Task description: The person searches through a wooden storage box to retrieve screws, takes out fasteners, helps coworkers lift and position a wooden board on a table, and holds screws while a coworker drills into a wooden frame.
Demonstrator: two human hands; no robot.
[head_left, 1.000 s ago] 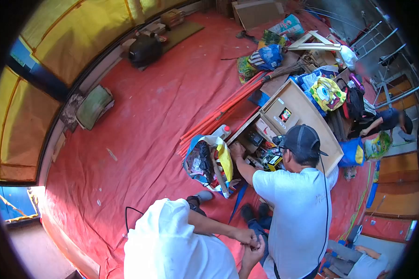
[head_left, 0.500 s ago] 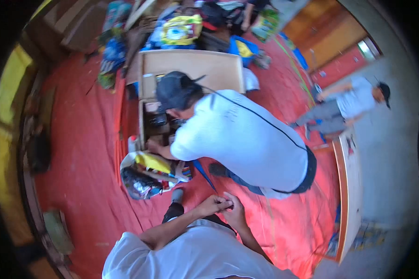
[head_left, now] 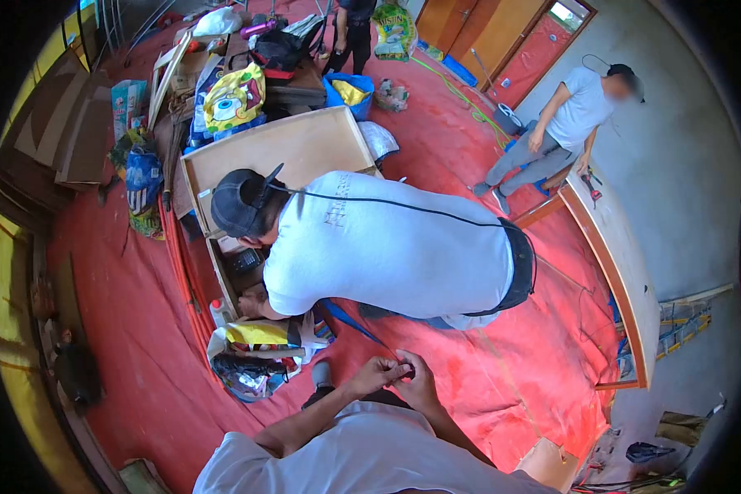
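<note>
In front of my waist, my left hand [head_left: 374, 376] and my right hand [head_left: 420, 384] meet with bent, pinched fingers. A small dark object [head_left: 409, 372] shows between the fingertips; its kind is too small to make out. Just beyond them, a co-worker in a white shirt [head_left: 387, 243] and dark cap bends over an open wooden box [head_left: 284, 152], one hand [head_left: 251, 305] reaching down inside. A bag of tools and odds and ends [head_left: 251, 366] stands on the floor, ahead and left of my hands.
Red sheeting [head_left: 132, 329] with folds covers the floor. A wooden panel on a frame [head_left: 613, 272] stands at the right, with another person [head_left: 580, 111] behind it. Bags, a backpack [head_left: 284, 53] and a blue bucket [head_left: 350, 92] crowd the back. Red tubes [head_left: 181, 276] run beside the box.
The view has tilted and shifted, bringing more of the back and right into sight. My hands stay together at the waist. The co-worker still bends over the box.
</note>
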